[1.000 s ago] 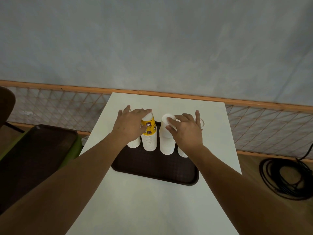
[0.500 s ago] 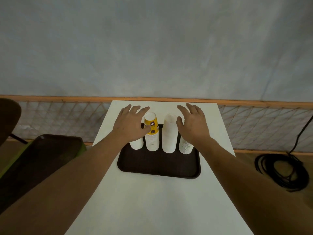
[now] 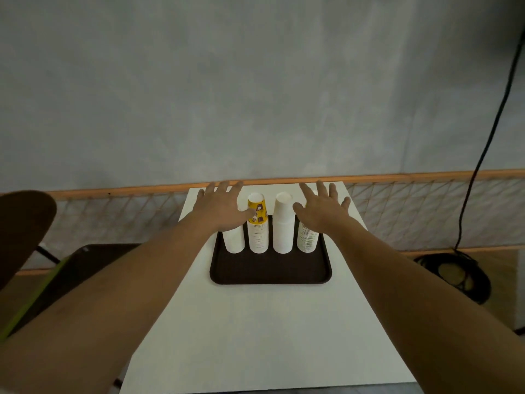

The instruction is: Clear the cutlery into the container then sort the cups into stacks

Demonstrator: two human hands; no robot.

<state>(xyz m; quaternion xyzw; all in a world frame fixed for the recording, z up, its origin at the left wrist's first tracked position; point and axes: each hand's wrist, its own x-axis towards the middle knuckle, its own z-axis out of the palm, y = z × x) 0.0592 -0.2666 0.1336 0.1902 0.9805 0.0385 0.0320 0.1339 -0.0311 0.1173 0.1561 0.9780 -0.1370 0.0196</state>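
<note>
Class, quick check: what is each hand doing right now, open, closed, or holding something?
Left hand: open, fingers spread, holding nothing.
Right hand: open, fingers spread, holding nothing.

Two bare forearms, extended forward side by side: left hand (image 3: 218,207) flat, palm down, fingers spread; right hand (image 3: 321,210) likewise (thumb angled inward), both empty, level with each other, apart.

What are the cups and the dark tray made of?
The cups look like thin matte paper: many fine rims nest closely, and one yellow cup has a printed pattern. The dark brown tray looks like moulded plastic with a dull, faintly textured surface and rounded raised rim, though I can't be sure.
</note>
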